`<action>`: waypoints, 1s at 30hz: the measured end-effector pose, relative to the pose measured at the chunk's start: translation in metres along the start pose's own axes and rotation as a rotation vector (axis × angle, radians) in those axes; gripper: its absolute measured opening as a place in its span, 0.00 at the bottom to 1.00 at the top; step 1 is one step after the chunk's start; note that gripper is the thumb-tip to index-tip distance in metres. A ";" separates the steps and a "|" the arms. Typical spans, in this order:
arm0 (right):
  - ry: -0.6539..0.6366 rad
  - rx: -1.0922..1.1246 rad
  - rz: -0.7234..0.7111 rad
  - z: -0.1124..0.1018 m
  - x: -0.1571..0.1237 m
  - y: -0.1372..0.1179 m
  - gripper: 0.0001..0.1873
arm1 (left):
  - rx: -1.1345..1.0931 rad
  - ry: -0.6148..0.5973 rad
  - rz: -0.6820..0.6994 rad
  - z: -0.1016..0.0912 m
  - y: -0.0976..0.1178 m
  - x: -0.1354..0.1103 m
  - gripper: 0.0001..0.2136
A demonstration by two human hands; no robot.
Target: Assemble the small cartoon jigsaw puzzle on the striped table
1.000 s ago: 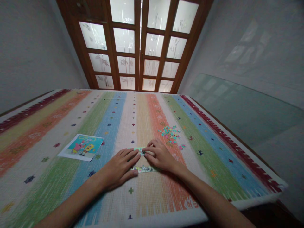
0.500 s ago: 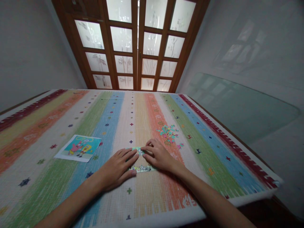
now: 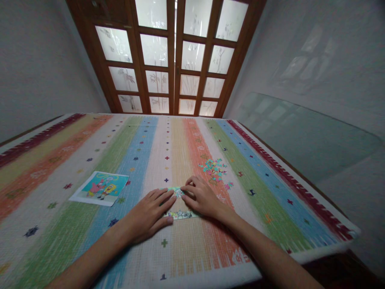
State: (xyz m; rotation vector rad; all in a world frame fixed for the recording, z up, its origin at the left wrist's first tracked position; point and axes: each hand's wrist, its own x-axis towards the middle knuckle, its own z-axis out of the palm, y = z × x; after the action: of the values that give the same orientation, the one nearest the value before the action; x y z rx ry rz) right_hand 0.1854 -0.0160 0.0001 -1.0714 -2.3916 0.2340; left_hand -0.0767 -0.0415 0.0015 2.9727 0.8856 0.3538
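A partly assembled jigsaw puzzle [image 3: 184,214] lies flat on the striped cloth, with a band along its near edge and another along its far edge. My left hand [image 3: 155,212] rests palm down over its left side, fingers stretched out and thumb apart. At the far right part, my right hand [image 3: 200,196] has its fingers bent, thumb and forefinger closing on a small jigsaw piece [image 3: 179,192] mostly hidden by the fingertips. Loose jigsaw pieces [image 3: 214,168] in teal, pink and yellow lie in a heap beyond my right hand.
A printed cartoon picture [image 3: 102,188] lies to the left of my left hand. The striped cloth [image 3: 186,253] covers the wide table. Behind stand wooden doors with frosted panes [image 3: 158,82], and a glass panel [image 3: 303,132] is at the right wall.
My right fingertips have shifted very slightly to the right over the puzzle. My left hand, the heap of loose pieces and the picture stay practically where they were.
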 end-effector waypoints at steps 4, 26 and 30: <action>0.010 0.001 -0.016 0.001 -0.001 -0.001 0.07 | 0.007 0.011 0.005 0.002 0.000 0.000 0.26; -0.030 -0.070 -0.055 -0.003 -0.001 -0.006 0.08 | -0.042 0.037 -0.001 0.004 -0.002 -0.001 0.26; -0.029 -0.082 -0.062 -0.002 -0.002 -0.007 0.09 | -0.050 0.035 -0.006 0.003 -0.001 -0.001 0.26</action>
State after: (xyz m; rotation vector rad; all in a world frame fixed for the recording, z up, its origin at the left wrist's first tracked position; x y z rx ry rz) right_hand 0.1828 -0.0223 0.0035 -1.0346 -2.4751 0.1312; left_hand -0.0777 -0.0407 -0.0014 2.9265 0.8752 0.4231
